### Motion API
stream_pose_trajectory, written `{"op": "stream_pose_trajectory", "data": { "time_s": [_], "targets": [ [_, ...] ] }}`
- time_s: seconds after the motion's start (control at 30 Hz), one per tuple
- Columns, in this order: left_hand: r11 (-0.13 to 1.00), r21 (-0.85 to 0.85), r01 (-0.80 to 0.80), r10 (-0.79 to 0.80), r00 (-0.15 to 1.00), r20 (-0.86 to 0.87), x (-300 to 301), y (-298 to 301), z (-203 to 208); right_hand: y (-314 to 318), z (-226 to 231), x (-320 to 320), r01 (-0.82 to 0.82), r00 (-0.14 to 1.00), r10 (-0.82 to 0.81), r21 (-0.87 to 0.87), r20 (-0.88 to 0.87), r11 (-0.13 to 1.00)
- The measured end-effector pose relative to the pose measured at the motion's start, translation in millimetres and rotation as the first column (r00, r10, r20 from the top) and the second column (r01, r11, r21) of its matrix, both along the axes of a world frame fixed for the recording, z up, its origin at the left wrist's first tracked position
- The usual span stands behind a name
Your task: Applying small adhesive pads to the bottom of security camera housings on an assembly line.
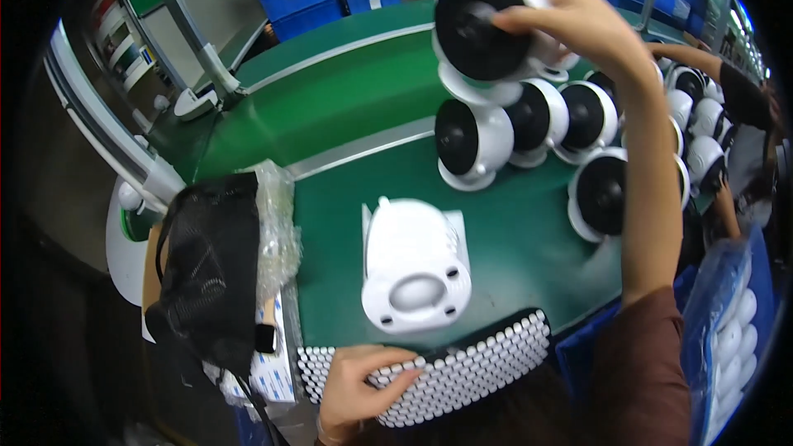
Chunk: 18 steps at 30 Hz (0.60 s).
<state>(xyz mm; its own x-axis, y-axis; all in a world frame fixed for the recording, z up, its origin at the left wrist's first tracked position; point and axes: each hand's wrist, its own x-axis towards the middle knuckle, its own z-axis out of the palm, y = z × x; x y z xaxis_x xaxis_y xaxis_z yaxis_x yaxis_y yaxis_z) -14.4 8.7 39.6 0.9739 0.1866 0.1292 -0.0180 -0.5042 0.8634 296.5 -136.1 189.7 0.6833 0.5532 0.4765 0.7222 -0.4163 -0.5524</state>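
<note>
My right hand [570,12] is raised at the upper right, gripping a white round device [483,25] with a black disc front, thumb across the black face. Low in the view, my left hand [363,388] pinches at a small white peg [419,362] in a black tray [487,372] packed with rows of them. Between the hands, a white device body [417,264] lies on the green table, its base with an oval recess and small dark slots facing me. Its front is hidden.
Several finished-looking white devices with black fronts [458,140] stand at the right. A black mesh bag [215,264] and bubble wrap [277,223] are at the left. A green conveyor belt [355,91] runs behind. Another person's arm [694,58] reaches in at right, near a lined blue bin [756,281].
</note>
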Motion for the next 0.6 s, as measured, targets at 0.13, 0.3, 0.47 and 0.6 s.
{"op": "stream_pose_trajectory", "data": {
  "time_s": [0.13,0.3,0.47,0.6],
  "targets": [
    [0.999,0.031,0.035,-0.038,0.995,0.087,-9.2,1.1,5.1,-67.7,-38.7,-105.4,-0.09,0.995,0.092,0.063,-0.035,0.994],
    [0.985,0.175,-0.01,-0.035,0.966,0.255,-2.9,-14.0,9.0,-87.7,-104.2,-121.8,0.15,0.989,-0.15,-0.181,0.017,0.972],
    [0.991,0.106,-0.076,0.052,0.976,0.213,-3.8,-26.8,21.1,-83.7,-131.3,-124.1,0.345,0.898,-0.284,-0.136,0.335,0.929],
    [0.989,0.149,-0.026,-0.011,0.971,0.24,-3.4,-23.4,18.8,-57.9,-116.9,-182.2,-0.319,0.933,0.302,0.066,0.196,0.945]
  ]
}}
